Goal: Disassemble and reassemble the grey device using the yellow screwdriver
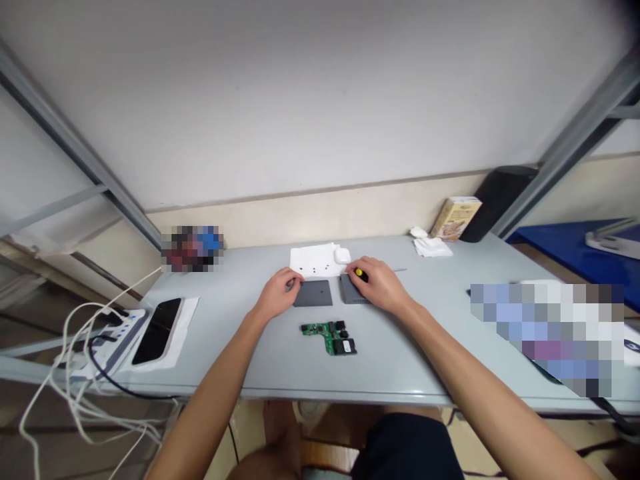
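Note:
My left hand (283,292) has its fingers closed at the left edge of a flat dark grey panel (315,293) lying on the table. A screwdriver with a yellow and black handle (359,273) is in my right hand (377,283), its thin shaft pointing right. That hand rests over a dark grey case (349,291), hiding part of it. Nearer to me lies a green circuit board (327,337) with black parts. Several tiny dark screws sit on white paper (309,259) behind the panel, beside a white rounded case (342,256).
The grey table (400,367) has a phone (157,331), a power strip (117,340) and loose white cables at the left. Crumpled tissue (433,247), a box (456,219) and a black cylinder (500,203) stand at the back right. Blurred items lie at the right.

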A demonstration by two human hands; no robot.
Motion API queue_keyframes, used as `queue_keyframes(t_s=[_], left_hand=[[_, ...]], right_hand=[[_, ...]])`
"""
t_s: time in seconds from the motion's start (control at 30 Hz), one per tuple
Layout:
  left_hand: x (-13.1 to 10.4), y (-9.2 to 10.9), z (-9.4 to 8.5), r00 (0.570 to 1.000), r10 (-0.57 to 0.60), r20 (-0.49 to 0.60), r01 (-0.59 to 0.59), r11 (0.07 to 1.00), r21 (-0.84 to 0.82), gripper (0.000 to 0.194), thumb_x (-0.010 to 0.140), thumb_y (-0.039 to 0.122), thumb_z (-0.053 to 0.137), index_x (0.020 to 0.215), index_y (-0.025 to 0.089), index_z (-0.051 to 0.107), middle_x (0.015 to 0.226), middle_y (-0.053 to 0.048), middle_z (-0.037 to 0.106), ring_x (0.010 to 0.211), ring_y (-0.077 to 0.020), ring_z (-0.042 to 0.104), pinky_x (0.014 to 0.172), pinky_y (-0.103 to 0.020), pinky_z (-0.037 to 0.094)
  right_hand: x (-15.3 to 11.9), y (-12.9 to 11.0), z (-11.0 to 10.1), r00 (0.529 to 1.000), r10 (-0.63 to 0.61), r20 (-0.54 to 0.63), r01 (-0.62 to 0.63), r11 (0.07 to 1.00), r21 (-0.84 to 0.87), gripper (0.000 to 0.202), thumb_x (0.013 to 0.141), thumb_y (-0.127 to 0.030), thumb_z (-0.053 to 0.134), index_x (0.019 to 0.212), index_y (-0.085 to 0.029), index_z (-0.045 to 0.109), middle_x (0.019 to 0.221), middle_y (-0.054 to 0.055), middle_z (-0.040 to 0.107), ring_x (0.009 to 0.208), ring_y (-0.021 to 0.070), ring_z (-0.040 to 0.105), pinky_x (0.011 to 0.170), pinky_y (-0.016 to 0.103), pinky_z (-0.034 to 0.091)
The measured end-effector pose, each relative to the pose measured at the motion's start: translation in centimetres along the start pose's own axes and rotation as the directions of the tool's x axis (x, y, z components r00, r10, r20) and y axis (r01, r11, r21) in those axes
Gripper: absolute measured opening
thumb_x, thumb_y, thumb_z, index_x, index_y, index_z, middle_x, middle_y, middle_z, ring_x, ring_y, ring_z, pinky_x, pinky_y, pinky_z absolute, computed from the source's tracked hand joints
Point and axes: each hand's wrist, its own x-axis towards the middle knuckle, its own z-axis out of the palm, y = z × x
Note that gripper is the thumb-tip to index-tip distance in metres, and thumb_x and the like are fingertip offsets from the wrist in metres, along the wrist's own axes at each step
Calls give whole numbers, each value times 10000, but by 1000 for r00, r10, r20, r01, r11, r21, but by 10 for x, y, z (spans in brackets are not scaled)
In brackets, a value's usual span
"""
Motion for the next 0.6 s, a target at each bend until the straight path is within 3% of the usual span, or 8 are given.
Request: queue_keyframes(t_s=[0.37,0.6], left_hand=[[2,-1,3,1000,9,-4,-9,997,-70,216,944,160,537,941,198,750,930,-28,680,788,-148,593,749,-262,476],[1,-3,2,1000,1,-1,-1,999,-38,215,956,180,532,965,200,745,925,-30,675,778,-151,594,756,-271,490]], right_hand=[[0,2,2,1000,0,-7,1,1000,17,225,991,-292,513,1005,-218,724,977,89,717,903,253,650,850,367,459],[1,-1,-5,996,8,-87,-8,1000,-7,220,967,-284,528,1011,-209,731,938,86,739,900,267,661,864,393,448]])
